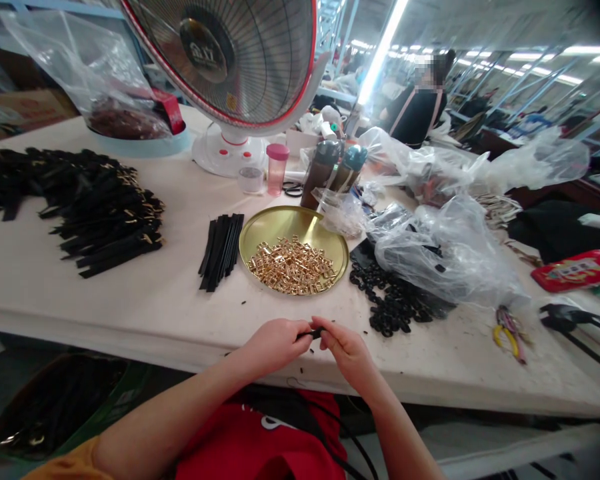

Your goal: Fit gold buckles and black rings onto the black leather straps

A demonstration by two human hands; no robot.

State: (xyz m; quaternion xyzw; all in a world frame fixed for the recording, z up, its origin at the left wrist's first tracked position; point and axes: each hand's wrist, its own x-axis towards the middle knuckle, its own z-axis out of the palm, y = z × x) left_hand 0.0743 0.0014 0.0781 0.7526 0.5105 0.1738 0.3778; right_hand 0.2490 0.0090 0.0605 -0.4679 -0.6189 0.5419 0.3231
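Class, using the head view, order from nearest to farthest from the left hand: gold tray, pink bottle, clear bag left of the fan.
1. Gold tray: just ahead of the left hand.
2. Pink bottle: behind the tray.
3. Clear bag: farther back, left.

Left hand (280,341) and right hand (347,348) pinch a small black piece (317,333) between them, above the table (180,320). Just beyond both hands: gold tray (293,220) bearing heaped gold-coloured fittings (295,268). Beyond the left hand: bundled black strips (221,253). Right of the right hand: loose black parts (391,308), then yellow-handled pliers (504,339).
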